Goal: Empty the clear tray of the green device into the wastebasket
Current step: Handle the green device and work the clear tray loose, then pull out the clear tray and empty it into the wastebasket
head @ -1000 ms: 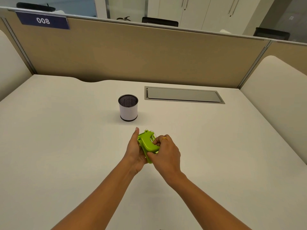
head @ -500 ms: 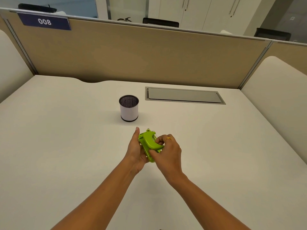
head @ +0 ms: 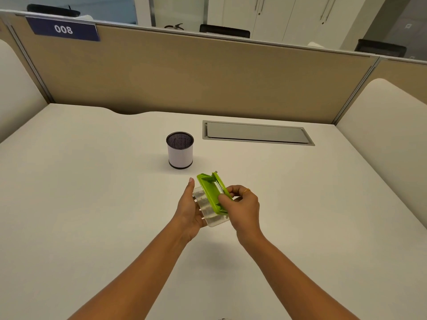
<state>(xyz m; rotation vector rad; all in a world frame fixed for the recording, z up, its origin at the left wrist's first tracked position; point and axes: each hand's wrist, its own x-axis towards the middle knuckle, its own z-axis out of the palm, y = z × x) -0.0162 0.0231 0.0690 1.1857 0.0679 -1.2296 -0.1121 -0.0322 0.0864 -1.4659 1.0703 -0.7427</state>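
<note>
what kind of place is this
Most likely an office cubicle: a white desk walled by tan partitions, a numbered plate reading 008, and a cable hatch set into the desktop. Cabinets stand beyond.

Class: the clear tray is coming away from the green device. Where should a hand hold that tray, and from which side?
Grip the clear tray by its long outer edge, from the left, as the left hand does. It is thin and flat, and the green device covers its right side.
</note>
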